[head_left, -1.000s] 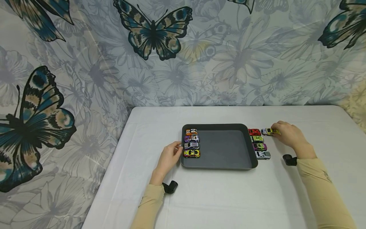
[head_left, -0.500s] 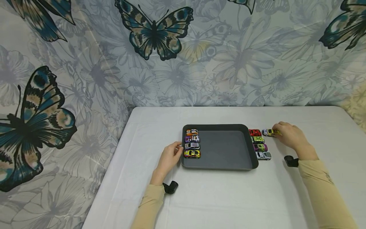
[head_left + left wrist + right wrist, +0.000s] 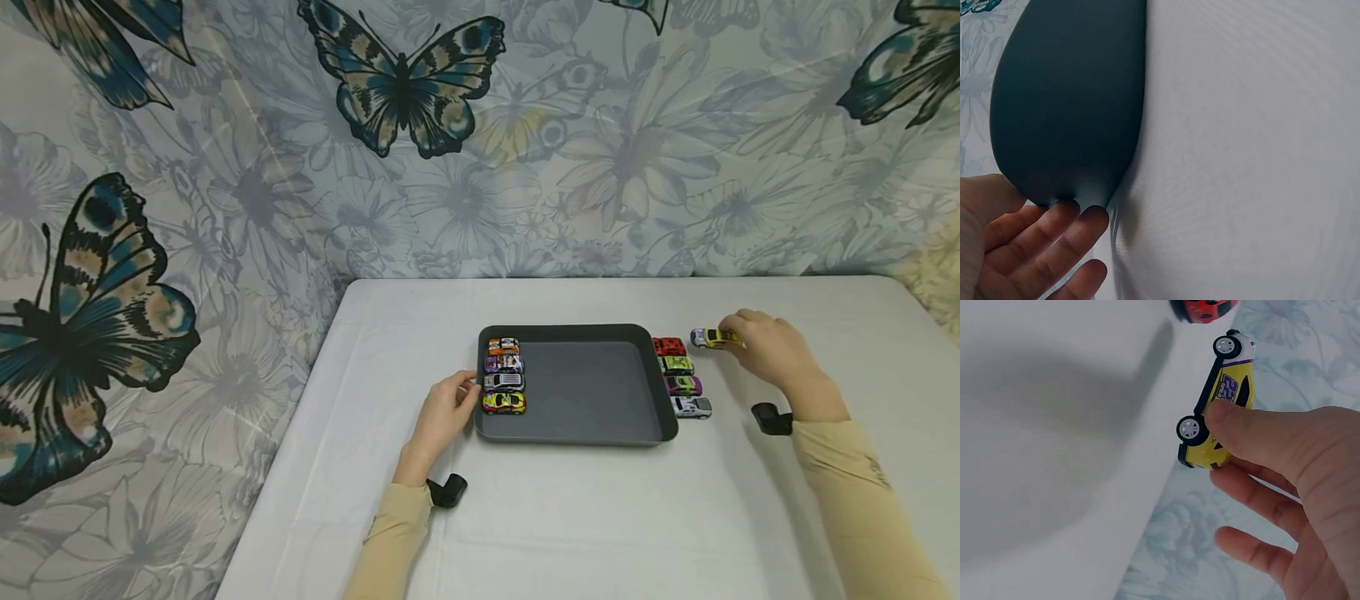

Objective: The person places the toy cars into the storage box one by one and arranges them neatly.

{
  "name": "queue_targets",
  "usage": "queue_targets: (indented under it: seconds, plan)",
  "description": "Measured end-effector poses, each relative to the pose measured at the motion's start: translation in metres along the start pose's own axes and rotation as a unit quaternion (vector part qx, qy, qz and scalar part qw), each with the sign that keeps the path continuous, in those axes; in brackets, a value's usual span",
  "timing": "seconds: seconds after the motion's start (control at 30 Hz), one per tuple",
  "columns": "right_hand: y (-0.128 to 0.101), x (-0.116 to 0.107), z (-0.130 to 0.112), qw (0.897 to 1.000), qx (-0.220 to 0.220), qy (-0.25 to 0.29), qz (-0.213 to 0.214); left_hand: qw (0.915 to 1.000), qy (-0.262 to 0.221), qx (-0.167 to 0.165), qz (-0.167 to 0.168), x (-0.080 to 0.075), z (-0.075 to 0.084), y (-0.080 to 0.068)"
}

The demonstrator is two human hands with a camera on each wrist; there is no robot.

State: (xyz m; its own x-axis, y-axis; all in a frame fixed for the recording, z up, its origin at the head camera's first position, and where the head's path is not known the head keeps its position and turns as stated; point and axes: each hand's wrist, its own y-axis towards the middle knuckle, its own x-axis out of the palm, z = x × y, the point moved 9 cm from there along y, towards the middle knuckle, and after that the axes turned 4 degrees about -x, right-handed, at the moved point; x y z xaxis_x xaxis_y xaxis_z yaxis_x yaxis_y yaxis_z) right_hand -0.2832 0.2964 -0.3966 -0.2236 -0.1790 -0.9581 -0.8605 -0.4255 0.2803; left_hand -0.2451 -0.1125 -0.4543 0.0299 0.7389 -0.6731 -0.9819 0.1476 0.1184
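One yellow-and-white toy car (image 3: 1229,387) pinched in right hand (image 3: 771,352); left hand (image 3: 441,412), fingers loosely bent, touches dark-grey rectangular tray (image 3: 585,387).

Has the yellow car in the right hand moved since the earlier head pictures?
Yes: against the red car, the yellow car has shifted slightly up and right in the head view.

Your head view looks forward and down across the table (image 3: 570,517) from well back. Your left wrist view faces the tray (image 3: 1072,106) close up, your right the yellow car (image 3: 1227,386); the head view shares both.
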Motion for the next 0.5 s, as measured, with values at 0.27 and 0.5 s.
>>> queue_targets:
  seconds: [0.27, 0.5]
  plan:
    - [0.007, -0.021, -0.019, 0.999, -0.023, -0.015, 0.029, 1.0000, -0.004, 0.001, 0.000, -0.001, 0.001, 0.000]
    - [0.016, -0.038, -0.044, 0.998, -0.040, -0.022, 0.041, 0.9999, -0.005, 0.009, 0.004, -0.002, 0.003, 0.000]
